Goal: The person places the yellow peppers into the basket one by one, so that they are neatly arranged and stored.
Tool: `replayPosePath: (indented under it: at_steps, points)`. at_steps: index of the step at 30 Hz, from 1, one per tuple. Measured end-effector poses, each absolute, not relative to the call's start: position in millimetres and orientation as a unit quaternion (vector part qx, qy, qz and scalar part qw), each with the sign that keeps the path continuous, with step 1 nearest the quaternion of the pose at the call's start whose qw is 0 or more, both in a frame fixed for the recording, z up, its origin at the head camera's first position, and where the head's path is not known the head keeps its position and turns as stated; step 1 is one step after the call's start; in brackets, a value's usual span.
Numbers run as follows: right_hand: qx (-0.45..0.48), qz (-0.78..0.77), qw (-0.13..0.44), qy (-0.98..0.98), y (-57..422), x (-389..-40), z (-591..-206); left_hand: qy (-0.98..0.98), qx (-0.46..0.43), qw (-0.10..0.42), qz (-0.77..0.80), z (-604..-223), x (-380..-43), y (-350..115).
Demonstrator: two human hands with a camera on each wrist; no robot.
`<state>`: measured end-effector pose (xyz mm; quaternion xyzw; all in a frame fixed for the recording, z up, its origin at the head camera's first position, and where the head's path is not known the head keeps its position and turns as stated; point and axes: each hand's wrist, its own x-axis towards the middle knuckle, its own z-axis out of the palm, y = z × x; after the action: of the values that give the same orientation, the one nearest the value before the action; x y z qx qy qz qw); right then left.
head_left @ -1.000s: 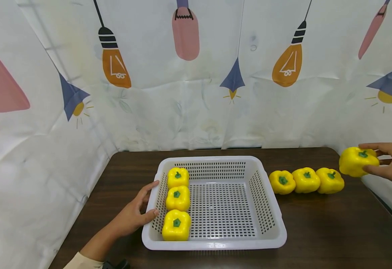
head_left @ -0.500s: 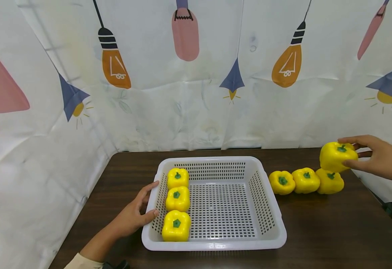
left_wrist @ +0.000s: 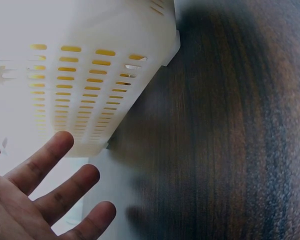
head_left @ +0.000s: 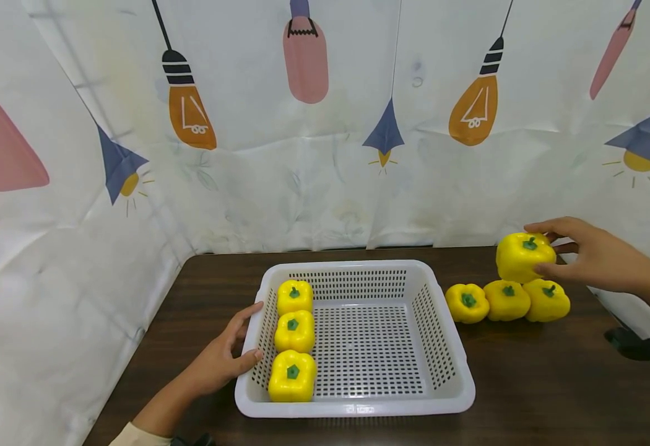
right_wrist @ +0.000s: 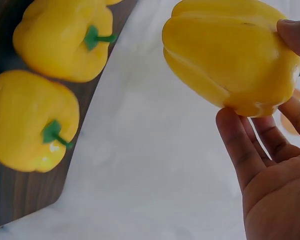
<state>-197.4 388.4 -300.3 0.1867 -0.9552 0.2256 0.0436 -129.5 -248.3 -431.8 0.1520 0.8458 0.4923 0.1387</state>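
Right hand [head_left: 587, 254]: its thumb [right_wrist: 296, 36] and its fingers are clamping on one yellow pepper from opposite sides; we are thinking that a so round and shiny body is needing support from two directions.
Held pepper [head_left: 520, 259]: it is hanging in these fingers, raised apart from the other peppers, and its green stem is showing uncovered between the thumb and the fingertips above.
Pepper row: below the right fingers and toward the basket, we are seeing the near pepper [head_left: 468, 303], the middle pepper [head_left: 507, 301] and the end pepper [head_left: 546, 301] lying side by side; probably this line is making each one easy to grasp.
Left hand [head_left: 225, 359]: its fingers are spreading apart along the outer wall, while its thumb and one fingertip are resting at the rim; we are judging that this touch is steadying the basket.
White basket [head_left: 358, 409]: it is standing just beside the left fingers, between both hands.
Basket peppers: the back one [head_left: 295, 296], the centre one [head_left: 294, 331] and the front one [head_left: 292, 376] are sitting along the wall nearest the left fingers, stems upward, perhaps because this wall is guiding them straight.
Table [head_left: 525, 384]: beneath both hands, it is bearing basket and row.
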Motion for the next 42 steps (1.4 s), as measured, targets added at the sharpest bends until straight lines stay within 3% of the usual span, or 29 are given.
replayPosePath:
  at_steps: [42]
  points:
    - [0.24,0.272,-0.029,-0.932,306,-211,-292,0.842,0.15,0.144,0.497,-429,-129,-247]
